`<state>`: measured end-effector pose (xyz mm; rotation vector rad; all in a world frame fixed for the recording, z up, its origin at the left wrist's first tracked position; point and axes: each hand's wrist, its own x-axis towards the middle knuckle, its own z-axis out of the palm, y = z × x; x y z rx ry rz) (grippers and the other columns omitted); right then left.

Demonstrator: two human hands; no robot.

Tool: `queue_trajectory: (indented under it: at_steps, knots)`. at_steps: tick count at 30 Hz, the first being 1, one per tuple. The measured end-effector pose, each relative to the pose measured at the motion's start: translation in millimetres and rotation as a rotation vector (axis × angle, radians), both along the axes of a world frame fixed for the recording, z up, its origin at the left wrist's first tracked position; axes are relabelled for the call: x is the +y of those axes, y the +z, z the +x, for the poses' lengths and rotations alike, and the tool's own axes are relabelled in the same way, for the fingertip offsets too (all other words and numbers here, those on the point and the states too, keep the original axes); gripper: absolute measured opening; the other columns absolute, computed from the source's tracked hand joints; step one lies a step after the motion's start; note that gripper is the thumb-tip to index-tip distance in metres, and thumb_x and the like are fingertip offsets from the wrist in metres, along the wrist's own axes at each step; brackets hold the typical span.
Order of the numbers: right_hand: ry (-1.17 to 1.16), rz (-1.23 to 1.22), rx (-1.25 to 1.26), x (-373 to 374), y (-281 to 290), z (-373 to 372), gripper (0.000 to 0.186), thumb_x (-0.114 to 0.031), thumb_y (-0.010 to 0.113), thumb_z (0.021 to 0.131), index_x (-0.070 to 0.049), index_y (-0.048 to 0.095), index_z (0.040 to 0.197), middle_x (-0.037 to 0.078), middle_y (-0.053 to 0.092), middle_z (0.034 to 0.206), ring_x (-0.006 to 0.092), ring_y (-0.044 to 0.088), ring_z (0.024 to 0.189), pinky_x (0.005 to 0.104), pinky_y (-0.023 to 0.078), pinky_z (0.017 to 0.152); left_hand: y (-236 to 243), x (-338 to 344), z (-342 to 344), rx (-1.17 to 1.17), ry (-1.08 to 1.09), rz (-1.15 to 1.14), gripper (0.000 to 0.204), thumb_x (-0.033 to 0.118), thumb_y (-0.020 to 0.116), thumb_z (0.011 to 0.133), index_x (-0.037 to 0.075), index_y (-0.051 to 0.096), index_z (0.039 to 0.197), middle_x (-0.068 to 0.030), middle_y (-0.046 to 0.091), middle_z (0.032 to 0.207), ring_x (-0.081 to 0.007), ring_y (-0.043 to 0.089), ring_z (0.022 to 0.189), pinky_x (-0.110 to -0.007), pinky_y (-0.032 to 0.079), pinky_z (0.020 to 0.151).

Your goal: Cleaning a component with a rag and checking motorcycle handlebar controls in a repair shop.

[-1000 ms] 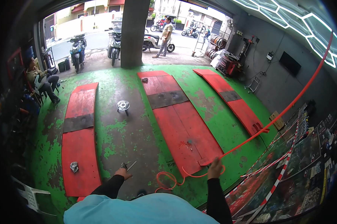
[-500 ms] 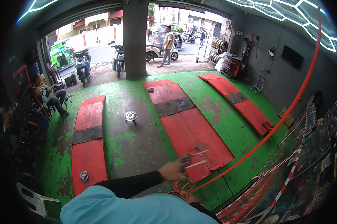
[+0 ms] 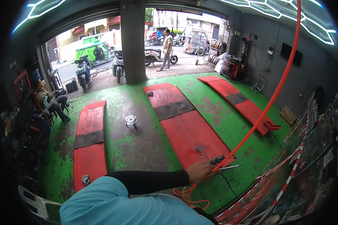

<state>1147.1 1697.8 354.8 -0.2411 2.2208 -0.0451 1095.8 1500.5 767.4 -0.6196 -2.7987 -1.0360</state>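
Head view has an orange-red hose (image 3: 275, 93) meeting the fingers of the left hand (image 3: 200, 172), low and right of centre; from there it climbs toward one o'clock, up to the ceiling. That hand is closed around metal tools (image 3: 230, 167), their slim ends pointing to three o'clock, and seems to grip the hose too. Only a sliver of the right hand (image 3: 193, 206) shows, at seven o'clock from the left, so whether it holds anything I cannot tell. The step in hand looks like handling the hose with the tools kept in the same grasp; a next move would call for a firm hold and tool ends clear of the hose. Orange coils (image 3: 182, 193) lie at seven o'clock on the green floor (image 3: 214, 189). Farther out, the middle red ramp (image 3: 193, 137) reaches toward eleven, the right ramp (image 3: 247, 110) sits at one, a round stool (image 3: 130, 120) at ten, a crumpled cloth (image 3: 85, 179) on the left ramp (image 3: 89, 157) at nine, and a glass counter (image 3: 303, 187) at four.
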Motion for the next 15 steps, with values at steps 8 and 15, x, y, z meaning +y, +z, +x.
queue_trajectory:
  at_steps: [8, 15]
  knots:
    - [0.246, -0.339, 0.546, 50.8, -0.2, -2.8, 0.093, -0.052, 0.073, 0.070, -0.017, 0.038, 0.148, 0.016, 0.046, 0.141, 0.0369, 0.040, 0.134, 0.0587, 0.028, 0.111, -87.9, -66.7, -3.2, -0.208, 0.453, -0.025, 0.050, 0.041, 0.051, 0.097, 0.011, 0.045, 0.137, -0.0263, 0.058, 0.111, -0.0434, 0.064, 0.081, -0.054, 0.052, 0.070]
    - [0.101, -0.551, 0.939, 10.0, 127.8, -35.0, 0.075, -0.007, 0.056, 0.073, -0.011, 0.037, 0.145, 0.017, 0.037, 0.148, 0.0416, 0.037, 0.132, 0.0572, 0.029, 0.109, -126.6, -133.6, -33.8, 0.128, 0.566, -0.076, 0.036, 0.041, 0.051, 0.097, 0.009, 0.063, 0.108, -0.0245, 0.059, 0.103, -0.0419, 0.063, 0.080, -0.051, 0.051, 0.071]
